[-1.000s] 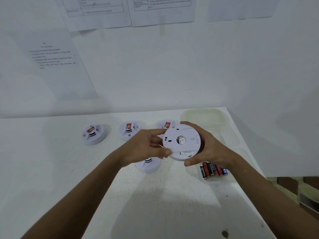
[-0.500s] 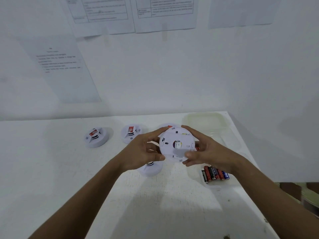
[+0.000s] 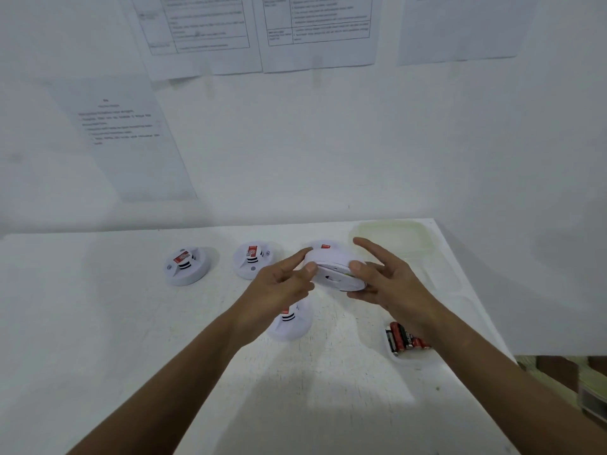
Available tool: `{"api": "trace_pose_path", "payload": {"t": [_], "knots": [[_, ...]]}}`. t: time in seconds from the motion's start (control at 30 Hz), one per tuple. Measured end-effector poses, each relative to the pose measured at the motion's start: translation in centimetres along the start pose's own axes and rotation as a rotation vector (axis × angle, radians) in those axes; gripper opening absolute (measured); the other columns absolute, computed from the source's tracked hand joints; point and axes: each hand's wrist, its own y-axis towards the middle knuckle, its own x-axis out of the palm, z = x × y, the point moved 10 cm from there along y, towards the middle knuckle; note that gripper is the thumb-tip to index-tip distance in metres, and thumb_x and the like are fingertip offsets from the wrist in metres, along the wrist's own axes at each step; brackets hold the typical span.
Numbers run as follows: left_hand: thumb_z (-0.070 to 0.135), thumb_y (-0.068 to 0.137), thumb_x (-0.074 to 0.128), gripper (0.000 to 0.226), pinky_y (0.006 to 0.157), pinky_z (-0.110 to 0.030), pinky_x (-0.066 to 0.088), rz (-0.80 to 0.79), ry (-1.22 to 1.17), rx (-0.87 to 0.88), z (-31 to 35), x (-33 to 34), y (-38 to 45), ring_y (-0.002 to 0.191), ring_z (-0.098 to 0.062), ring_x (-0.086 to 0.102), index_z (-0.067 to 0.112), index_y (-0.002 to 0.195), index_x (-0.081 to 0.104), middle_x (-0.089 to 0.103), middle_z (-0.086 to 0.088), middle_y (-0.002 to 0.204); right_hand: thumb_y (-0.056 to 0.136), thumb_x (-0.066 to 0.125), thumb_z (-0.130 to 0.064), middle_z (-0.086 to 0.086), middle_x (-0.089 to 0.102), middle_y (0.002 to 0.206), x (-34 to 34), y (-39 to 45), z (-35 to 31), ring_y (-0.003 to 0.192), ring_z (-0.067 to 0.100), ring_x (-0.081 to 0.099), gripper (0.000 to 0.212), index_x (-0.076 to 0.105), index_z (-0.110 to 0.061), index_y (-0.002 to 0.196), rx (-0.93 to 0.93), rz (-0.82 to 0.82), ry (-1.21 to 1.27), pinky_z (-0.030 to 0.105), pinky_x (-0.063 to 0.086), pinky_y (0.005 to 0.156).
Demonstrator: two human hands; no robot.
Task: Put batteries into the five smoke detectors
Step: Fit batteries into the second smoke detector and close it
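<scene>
A: What differs from half a second ago?

B: The held smoke detector point(image 3: 335, 269) showed its round underside to the camera then; now it is tipped nearly edge-on, tilted down to the right. It sits above the table point(image 3: 98, 323), between both hands. The left hand point(image 3: 279, 287) pinches its rim at 9 o'clock with thumb and forefinger; the right hand point(image 3: 391, 284) grasps the rim at 3 o'clock, thumb on the near edge, fingers curled behind.

A: And the other units?

B: Four lie on the table — the far-left detector point(image 3: 185, 266) at 10 o'clock of the hands, the second detector point(image 3: 251, 259) just beside it, the rear detector point(image 3: 323, 246) mostly hidden behind the held one, and the near detector point(image 3: 290, 321) at 6 o'clock, partly under the left wrist.

A: Containers?

B: The clear tray point(image 3: 407, 356) at 4 o'clock holds the batteries point(image 3: 402, 339) — red and black cells side by side, partly covered by the right forearm. The pale lid point(image 3: 391, 238) lies at 1 o'clock by the wall; nothing shows on it.
</scene>
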Motion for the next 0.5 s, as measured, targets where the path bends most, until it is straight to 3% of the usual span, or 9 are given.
{"api": "trace_pose_path", "payload": {"t": [0.1, 0.17, 0.27, 0.37, 0.43, 0.5], "knots": [[0.046, 0.082, 0.061, 0.049, 0.103, -0.037, 0.048, -0.024, -0.065, -0.018, 0.1, -0.4, 0.1, 0.111, -0.013, 0.065, 0.042, 0.130, 0.051, 0.068, 0.009, 0.121, 0.066, 0.083, -0.036, 0.001, 0.068, 0.125, -0.4, 0.2, -0.2, 0.107, 0.015, 0.070, 0.072, 0.053, -0.042, 0.131, -0.010, -0.012, -0.079, 0.032, 0.056, 0.091], [0.044, 0.082, 0.062, 0.053, 0.103, -0.032, 0.047, -0.046, 0.030, 0.016, 0.8, -0.4, -0.2, 0.112, -0.007, 0.063, 0.039, 0.133, 0.048, 0.068, 0.011, 0.119, 0.060, 0.094, -0.026, 0.002, 0.066, 0.129, -0.3, 0.4, -0.2, 0.111, 0.015, 0.068, 0.088, 0.051, -0.036, 0.137, 0.001, -0.059, -0.092, 0.032, 0.056, 0.091], [0.025, 0.083, 0.071, 0.056, 0.097, -0.026, 0.050, -0.122, 0.097, 0.036, 1.3, 0.2, -0.6, 0.115, -0.008, 0.062, 0.027, 0.135, 0.052, 0.067, 0.011, 0.123, 0.050, 0.094, -0.011, 0.001, 0.068, 0.128, 0.3, 0.7, -0.5, 0.117, 0.017, 0.065, 0.102, 0.049, -0.027, 0.139, -0.021, -0.150, -0.094, 0.035, 0.055, 0.096], [0.010, 0.073, 0.082, 0.071, 0.096, -0.028, 0.052, -0.138, 0.180, 0.070, 1.2, 0.3, -0.6, 0.114, -0.009, 0.063, 0.019, 0.137, 0.051, 0.066, 0.012, 0.123, 0.052, 0.093, 0.003, -0.007, 0.071, 0.123, 0.9, 0.6, -1.2, 0.117, 0.010, 0.064, 0.093, 0.055, -0.030, 0.130, -0.059, -0.210, -0.189, 0.027, 0.053, 0.098], [0.006, 0.069, 0.085, 0.073, 0.089, -0.018, 0.052, -0.115, 0.203, 0.095, 1.5, 0.0, -0.6, 0.110, -0.003, 0.063, 0.024, 0.133, 0.053, 0.067, 0.021, 0.117, 0.060, 0.085, 0.006, -0.009, 0.071, 0.120, 1.9, 0.4, -1.6, 0.116, 0.009, 0.065, 0.078, 0.059, -0.028, 0.125, -0.078, -0.286, -0.238, 0.021, 0.053, 0.092], [0.007, 0.065, 0.087, 0.074, 0.085, -0.012, 0.049, -0.097, 0.239, 0.138, 2.0, -0.2, -0.7, 0.110, -0.001, 0.063, 0.032, 0.126, 0.053, 0.067, 0.023, 0.114, 0.065, 0.085, 0.004, -0.005, 0.070, 0.123, 2.6, 0.2, -1.5, 0.118, 0.014, 0.064, 0.072, 0.061, -0.021, 0.128, -0.092, -0.338, -0.315, 0.024, 0.052, 0.094]]}}
